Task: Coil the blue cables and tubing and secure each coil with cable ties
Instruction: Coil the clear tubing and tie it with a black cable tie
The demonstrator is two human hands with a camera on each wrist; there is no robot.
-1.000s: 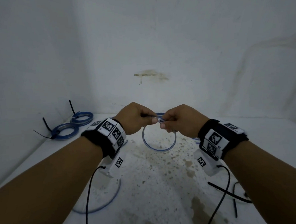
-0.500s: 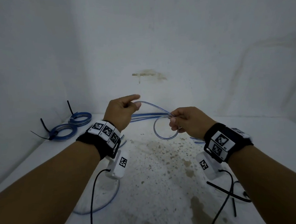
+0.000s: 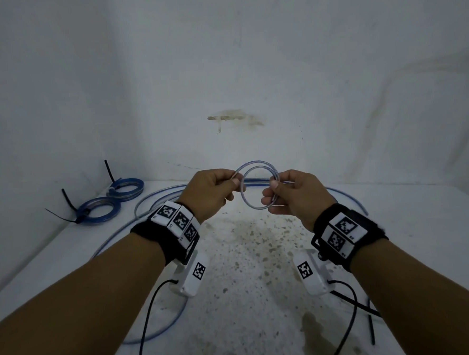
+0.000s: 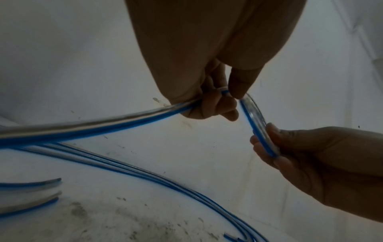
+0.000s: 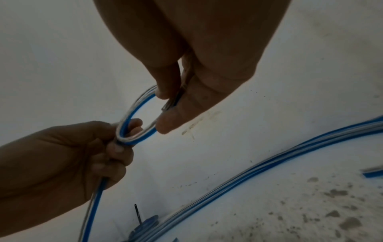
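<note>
Two hands raise a small coil of blue-striped clear tubing [image 3: 257, 185] above a stained white tabletop [image 3: 250, 272] at the centre of the head view. The left hand [image 3: 211, 191] pinches the coil's left side between thumb and curled fingers, with the free length of tubing running out of its fist and down toward the lower left of the frame. The right hand [image 3: 294, 194] grips the coil's right side, thumb on the near face and fingers curled behind (the right wrist view shows the cut tubing end tucked under that thumb). More loose tubing [image 3: 157, 198] curves across the tabletop behind the wrists. In the left background corner lie two finished blue coils [image 3: 111, 202], each bound with a black cable tie [image 3: 67, 201]. Spare black ties [image 3: 371, 322] rest at lower right.
</note>
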